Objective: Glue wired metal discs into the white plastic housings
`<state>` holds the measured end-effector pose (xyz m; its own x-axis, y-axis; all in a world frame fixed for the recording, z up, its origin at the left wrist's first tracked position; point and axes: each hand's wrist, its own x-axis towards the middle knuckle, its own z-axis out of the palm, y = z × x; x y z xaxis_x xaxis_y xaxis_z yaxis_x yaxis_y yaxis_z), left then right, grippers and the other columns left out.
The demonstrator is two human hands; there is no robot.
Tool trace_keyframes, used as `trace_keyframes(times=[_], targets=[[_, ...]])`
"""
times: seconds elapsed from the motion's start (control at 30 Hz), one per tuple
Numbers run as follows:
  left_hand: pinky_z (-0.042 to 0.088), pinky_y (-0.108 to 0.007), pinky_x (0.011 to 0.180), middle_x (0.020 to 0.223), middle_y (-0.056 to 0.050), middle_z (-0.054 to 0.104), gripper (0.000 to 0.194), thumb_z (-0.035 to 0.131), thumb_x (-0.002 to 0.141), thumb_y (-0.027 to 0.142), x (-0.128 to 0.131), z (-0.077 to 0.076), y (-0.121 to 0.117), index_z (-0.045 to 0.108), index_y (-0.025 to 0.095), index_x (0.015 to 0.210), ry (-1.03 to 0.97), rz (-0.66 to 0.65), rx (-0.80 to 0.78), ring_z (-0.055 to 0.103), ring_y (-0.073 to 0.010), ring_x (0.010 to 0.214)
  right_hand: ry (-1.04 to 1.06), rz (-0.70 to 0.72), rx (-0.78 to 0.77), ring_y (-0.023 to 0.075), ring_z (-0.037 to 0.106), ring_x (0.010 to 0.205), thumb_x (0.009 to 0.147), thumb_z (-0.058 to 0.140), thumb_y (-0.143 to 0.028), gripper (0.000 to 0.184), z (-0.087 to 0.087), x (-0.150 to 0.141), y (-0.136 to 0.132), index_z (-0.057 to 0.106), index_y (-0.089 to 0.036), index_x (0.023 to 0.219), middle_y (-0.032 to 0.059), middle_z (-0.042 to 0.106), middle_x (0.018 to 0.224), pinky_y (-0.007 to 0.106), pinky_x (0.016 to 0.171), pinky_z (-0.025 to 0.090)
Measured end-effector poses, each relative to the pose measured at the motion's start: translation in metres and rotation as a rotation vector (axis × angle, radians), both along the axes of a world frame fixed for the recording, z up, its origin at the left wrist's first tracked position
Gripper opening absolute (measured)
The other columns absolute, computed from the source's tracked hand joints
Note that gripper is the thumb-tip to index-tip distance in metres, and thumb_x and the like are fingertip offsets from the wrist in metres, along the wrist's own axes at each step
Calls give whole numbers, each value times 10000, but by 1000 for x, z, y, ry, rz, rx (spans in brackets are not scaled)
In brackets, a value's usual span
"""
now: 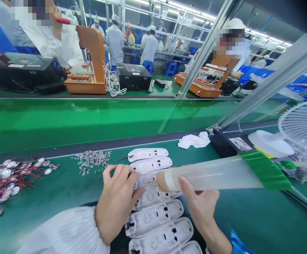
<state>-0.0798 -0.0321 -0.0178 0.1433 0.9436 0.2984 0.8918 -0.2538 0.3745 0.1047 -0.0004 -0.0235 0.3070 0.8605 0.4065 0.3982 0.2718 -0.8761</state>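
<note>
White plastic housing halves lie side by side in a column running away from me, hollow side up. My left hand has its fingers bent around the left end of one white plastic housing half in the column. My right hand grips a large translucent dispensing syringe with a green end. The syringe lies nearly level above the housings, its brownish front end over the middle ones. Its tip is hidden from me. A thin dark red wire shows at the farthest housing half.
Red-wired metal discs are heaped at the left, near small metal parts. Crumpled white paper lies at the back; a white fan stands right. Beyond the green partition are orange fixtures, black boxes and several people.
</note>
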Motion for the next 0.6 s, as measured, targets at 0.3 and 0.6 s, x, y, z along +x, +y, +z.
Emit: trace_keyframes(times=[0.3,0.6], targets=[[292,-505,908,875,-5,580,217,681,720,103,1,1,0,594,201,893,3,-3,-14,545,-228,882,56,-26,-23,246,644,606,594,722,-464,286,-4,-5,0,629,-198,642,58,670,615,380,562,555],[289,-503,905,870,-9,578,240,702,705,87,0,1,0,603,180,903,10,-7,-15,549,-233,886,76,51,-2,251,655,661,627,710,-414,242,-3,-7,0,620,-201,698,62,684,687,404,609,561]])
